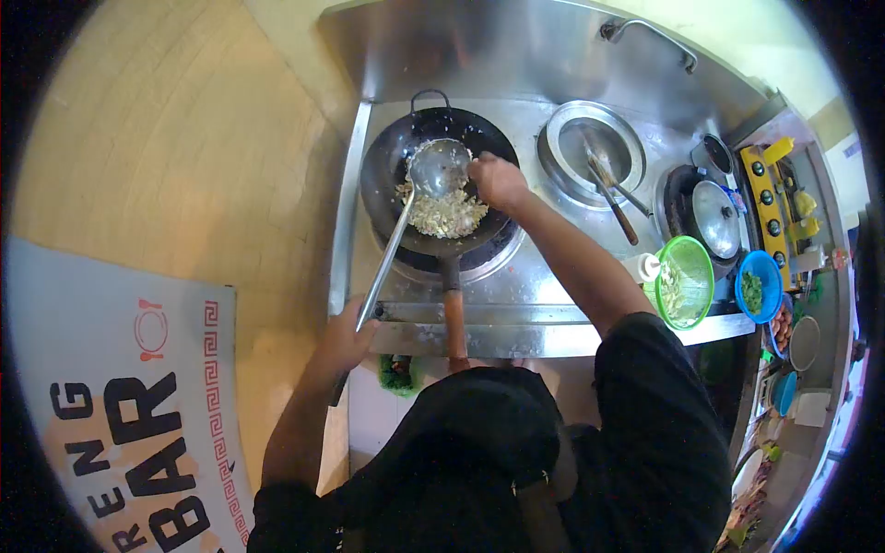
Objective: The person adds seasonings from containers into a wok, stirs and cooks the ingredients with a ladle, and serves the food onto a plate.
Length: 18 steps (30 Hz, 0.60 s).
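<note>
My left hand (345, 338) is wrapped round the long metal handle of a ladle (385, 263). The ladle's round bowl rests or hovers in a dark wok (387, 175), above a heap of pale, chopped food that looks like fried rice (452, 217). Over the wok's right side is my right hand (499, 182), its fingers drawn together beside the ladle bowl. What those fingers hold, if anything, is hidden. The wok's wooden handle (454, 323) points toward my body, and neither hand is on it.
Right of the wok stands a metal pot (551, 147) with utensils in it. Farther right are a lidded pan (714, 217), a green basket (708, 286) of pale shreds, a white bottle (643, 268) and a blue bowl of greens (745, 274). A faucet (650, 32) juts from the steel backsplash.
</note>
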Tool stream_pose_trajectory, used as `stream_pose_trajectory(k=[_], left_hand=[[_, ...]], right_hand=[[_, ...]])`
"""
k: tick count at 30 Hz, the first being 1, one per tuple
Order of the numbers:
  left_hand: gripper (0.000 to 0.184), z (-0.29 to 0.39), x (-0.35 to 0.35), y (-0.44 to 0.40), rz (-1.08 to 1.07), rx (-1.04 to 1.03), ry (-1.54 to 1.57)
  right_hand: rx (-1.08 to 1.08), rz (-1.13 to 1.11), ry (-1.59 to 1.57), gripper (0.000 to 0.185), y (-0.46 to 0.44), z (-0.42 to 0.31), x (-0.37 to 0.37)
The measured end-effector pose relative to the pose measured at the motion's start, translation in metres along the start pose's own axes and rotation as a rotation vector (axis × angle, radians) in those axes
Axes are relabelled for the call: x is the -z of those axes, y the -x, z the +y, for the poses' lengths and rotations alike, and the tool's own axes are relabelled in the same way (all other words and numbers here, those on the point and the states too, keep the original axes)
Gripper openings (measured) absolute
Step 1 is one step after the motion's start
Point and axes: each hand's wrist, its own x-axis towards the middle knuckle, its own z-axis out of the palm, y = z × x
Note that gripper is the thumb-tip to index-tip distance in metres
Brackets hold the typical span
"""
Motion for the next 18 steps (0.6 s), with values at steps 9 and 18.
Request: stream_pose_trajectory(k=[9, 18], left_hand=[[0.041, 0.015, -0.006, 0.004, 0.050, -0.048, -0.197], [0.039, 0.035, -0.002, -0.005, 0.072, 0.030, -0.224]], right_hand=[[-0.094, -0.029, 0.063, 0.034, 0.012, 0.014, -0.007], [-0.189, -0.056, -0.013, 0.032, 0.044, 0.005, 0.006]])
